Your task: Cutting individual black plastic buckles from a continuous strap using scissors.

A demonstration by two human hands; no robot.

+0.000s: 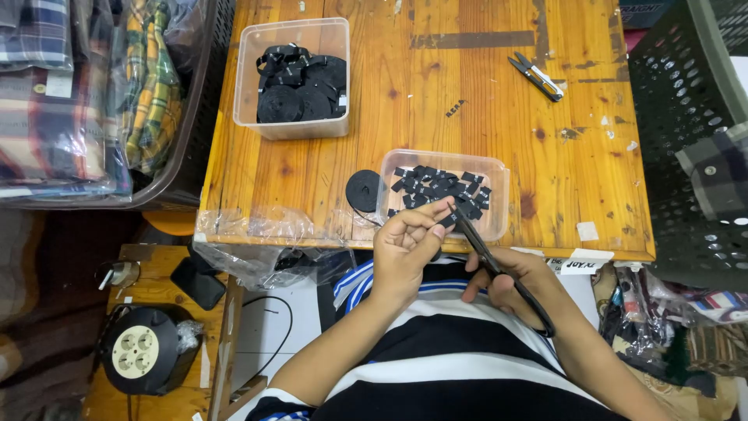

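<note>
I see the left hand (405,245) fingers pinching a black label (446,221), right hand (510,284) clamped on scissors (499,269), over the wooden counter (467,101) edge (tubs, baskets around).

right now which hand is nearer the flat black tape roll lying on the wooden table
Left. The left hand sits just right of and below the flat black tape roll; the right hand, gripping black scissors, is farther right.

black scissors (499,273), blades angled up-left
</note>
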